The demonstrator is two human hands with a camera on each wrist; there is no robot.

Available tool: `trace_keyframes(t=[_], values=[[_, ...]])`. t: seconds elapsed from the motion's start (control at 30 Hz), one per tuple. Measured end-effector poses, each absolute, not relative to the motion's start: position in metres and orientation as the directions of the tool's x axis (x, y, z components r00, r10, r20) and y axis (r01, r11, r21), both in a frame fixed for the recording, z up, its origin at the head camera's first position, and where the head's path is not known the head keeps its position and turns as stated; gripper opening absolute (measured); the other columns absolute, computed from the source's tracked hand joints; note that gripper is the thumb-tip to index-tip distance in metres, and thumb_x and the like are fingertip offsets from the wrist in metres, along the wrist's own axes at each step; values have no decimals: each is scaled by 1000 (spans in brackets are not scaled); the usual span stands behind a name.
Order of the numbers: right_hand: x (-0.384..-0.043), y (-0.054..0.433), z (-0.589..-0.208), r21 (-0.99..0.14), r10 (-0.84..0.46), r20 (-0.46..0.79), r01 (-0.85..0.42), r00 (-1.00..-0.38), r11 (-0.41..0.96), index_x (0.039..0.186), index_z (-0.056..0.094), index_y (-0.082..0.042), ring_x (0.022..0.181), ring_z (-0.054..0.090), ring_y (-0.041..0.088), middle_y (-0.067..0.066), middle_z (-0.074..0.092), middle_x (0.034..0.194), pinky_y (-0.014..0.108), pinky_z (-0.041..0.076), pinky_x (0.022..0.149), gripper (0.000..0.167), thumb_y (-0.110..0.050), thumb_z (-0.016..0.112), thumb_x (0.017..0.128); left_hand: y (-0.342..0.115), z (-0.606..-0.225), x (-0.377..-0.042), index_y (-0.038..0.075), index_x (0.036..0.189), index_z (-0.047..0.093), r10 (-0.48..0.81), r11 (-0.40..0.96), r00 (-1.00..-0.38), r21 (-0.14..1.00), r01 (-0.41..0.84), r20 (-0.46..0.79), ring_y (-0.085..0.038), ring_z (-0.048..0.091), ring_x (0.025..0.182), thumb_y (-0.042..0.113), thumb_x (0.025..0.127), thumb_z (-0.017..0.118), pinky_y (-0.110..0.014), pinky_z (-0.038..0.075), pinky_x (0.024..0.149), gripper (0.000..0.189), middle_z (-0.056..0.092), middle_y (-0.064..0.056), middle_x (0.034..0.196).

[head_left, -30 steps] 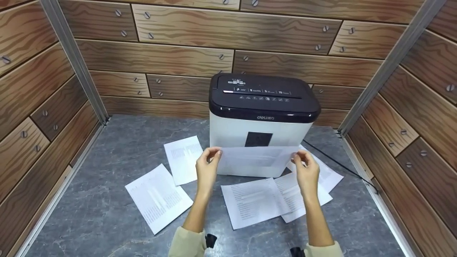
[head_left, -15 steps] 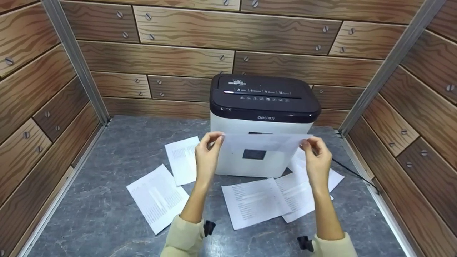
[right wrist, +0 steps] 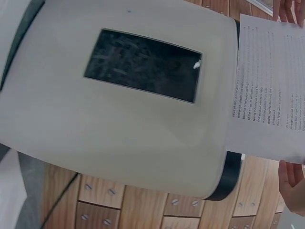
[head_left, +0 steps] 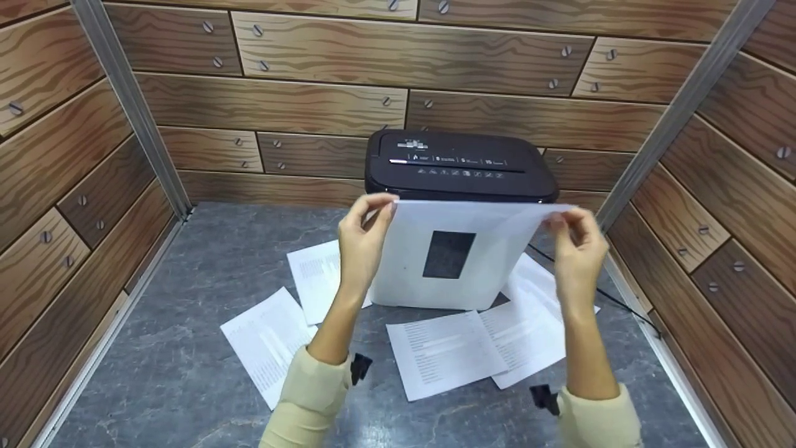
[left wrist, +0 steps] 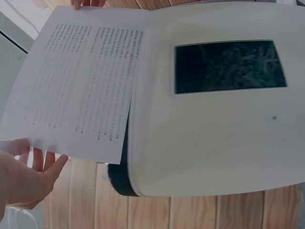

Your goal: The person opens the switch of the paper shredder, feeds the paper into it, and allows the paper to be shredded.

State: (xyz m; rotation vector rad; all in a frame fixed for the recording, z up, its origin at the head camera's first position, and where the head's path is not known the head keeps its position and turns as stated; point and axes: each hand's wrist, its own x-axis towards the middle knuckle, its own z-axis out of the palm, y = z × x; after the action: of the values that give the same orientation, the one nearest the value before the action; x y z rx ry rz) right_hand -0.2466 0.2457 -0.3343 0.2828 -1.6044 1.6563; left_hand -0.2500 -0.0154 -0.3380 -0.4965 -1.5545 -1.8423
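Left hand (head_left: 362,244) and right hand (head_left: 579,252) pinch opposite sides of sheet (left wrist: 81,90), held just in front of shredder (head_left: 463,146). Keep grip even, sheet flat, edge parallel to slot (head_left: 460,166).

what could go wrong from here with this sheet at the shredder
The left hand and right hand pinch the sheet only at its sides, so its middle could bow or crease. The sheet is not yet in the slot of the shredder, so it might go in crooked.
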Motion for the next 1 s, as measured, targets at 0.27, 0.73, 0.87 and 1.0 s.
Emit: trace_keyframes(t=[0.27,0.73,0.87,1.0], values=[[-255,249,-300,-646,387,726,-757,-569,99,91,62,11,78,58,19,12,64,88,26,48,78,9,7,60,84,-14,-311,-265,-11,92,61,-232,-119,-591,581,805,772,-17,57,84,-8,85,58,-36,50,82,8,62,-17,91],[-289,249,-301,-623,323,746,-782,-583,28,91,61,13,78,60,20,14,64,87,27,50,78,8,10,57,85,-14,-322,-312,-12,93,61,-222,-166,-595,571,804,773,-20,60,87,-8,85,59,-34,49,82,9,64,-14,91],[-302,253,-309,-647,314,735,-761,-601,58,92,62,11,79,59,19,12,63,88,27,49,78,9,7,59,85,-13,-325,-321,-12,93,61,-224,-144,-613,596,790,758,-17,59,84,-7,85,59,-31,50,77,9,65,-13,90],[-310,255,-311,-658,310,734,-747,-605,99,93,62,11,78,59,17,12,63,86,26,49,77,10,4,60,85,-13,-325,-325,-12,93,61,-223,-120,-627,617,778,746,-14,59,82,-6,86,59,-33,49,75,10,65,-12,90]])
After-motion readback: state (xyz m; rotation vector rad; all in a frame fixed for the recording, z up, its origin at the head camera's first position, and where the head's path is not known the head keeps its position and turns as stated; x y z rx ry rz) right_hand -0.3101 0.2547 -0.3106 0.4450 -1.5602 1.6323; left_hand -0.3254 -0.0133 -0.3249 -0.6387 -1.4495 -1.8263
